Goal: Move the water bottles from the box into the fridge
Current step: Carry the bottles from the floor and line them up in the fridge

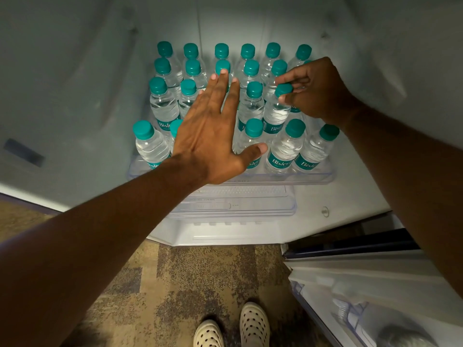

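While rows of bottles point(285, 149) stand upright on the fridge point(75, 96) shelf point(313, 177), the right hand point(313, 91) pinches the cap point(284, 89) of one bottle point(275, 111) in the third row. Left hand point(213, 136) hovers flat, fingers spread wide, hiding several bottles. Below: door point(375, 284) ajar at right, carpet point(175, 284), two shoes point(254, 324).
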Demonstrator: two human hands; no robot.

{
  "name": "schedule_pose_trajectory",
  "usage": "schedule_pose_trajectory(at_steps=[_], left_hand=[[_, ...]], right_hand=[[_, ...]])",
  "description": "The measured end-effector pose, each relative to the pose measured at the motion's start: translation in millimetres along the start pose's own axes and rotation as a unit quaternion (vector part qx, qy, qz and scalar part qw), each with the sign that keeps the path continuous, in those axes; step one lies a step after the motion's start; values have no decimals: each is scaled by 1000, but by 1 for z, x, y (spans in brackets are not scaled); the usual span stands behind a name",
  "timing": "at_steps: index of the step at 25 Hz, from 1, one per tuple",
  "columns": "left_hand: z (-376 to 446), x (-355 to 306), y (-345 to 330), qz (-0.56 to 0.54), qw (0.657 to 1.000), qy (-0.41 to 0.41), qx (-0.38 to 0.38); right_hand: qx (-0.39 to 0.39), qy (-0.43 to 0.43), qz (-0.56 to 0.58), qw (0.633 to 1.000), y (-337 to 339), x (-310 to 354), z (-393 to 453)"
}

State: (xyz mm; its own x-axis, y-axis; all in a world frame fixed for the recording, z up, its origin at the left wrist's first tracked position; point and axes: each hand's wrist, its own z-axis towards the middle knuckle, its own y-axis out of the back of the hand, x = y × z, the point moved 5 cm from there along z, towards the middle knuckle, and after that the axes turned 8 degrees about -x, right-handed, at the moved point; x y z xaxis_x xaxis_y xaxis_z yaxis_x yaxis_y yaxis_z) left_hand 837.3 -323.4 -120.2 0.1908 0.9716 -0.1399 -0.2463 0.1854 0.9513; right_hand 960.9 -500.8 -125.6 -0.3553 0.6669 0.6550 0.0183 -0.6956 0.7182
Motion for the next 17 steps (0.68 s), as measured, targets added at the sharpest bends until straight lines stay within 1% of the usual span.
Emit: schedule_pose_trajectory(at_steps=[5,7,12,17], left_hand=[[3,-3,1,-9,1000,0,-6],[4,-4,3,-11,1000,-2,-7],[3,-3,4,-7,1000,-1,-1],[2,-2,3,-2,1000,0,-1]], right_hand=[[-90,-54,10,994,6,-1,-2],[-114,-71,2,991,6,-1,-4],[-136,-89,-18,987,2,-2,-8],[-127,-77,-35,988,2,5,-7]])
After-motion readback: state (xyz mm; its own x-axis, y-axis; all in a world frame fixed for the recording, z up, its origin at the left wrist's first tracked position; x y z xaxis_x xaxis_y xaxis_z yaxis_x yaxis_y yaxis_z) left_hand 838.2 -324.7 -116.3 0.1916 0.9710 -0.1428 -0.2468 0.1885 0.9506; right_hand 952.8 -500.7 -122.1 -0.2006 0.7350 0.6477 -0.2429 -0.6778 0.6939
